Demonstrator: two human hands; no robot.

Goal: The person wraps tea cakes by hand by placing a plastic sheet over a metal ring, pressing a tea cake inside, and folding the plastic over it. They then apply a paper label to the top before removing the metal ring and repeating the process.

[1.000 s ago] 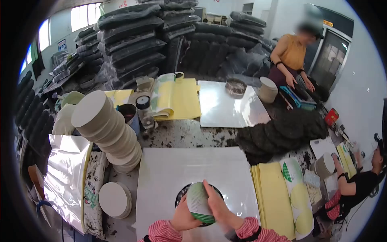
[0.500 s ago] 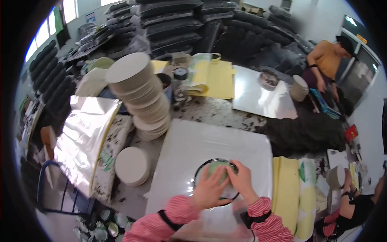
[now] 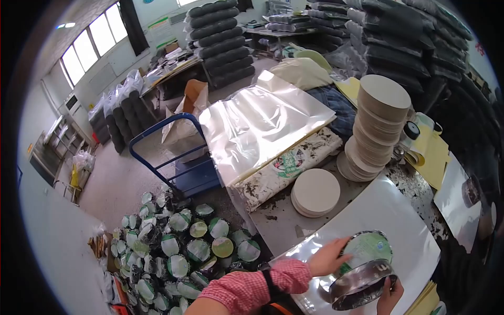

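Observation:
My left hand (image 3: pixel 328 258) grips the left edge of a round, flat packet with a green paper face (image 3: pixel 370 247), its rim dark and shiny like plastic film. Just in front of that packet is a tilted metal ring (image 3: pixel 358 282), whose near opening looks dark. My right hand (image 3: pixel 390 296) holds the ring at its lower right, with the fingers partly cut off by the frame's bottom. Both objects are over a glossy white sheet (image 3: pixel 320 236) on the table.
Round cream discs form a tall stack (image 3: pixel 375 126) and a low stack (image 3: pixel 315 190). Beside them lies a silvery film pile (image 3: pixel 262 121). On the floor are a blue cart (image 3: pixel 194 178) and a heap of finished-looking green round packets (image 3: pixel 178 266). Black sacks (image 3: pixel 394 44) stand behind.
My view has swung left, bringing the floor heap into sight. Both hands were on the green disc within a dark ring; now they hold the packet and the metal ring apart, tilted.

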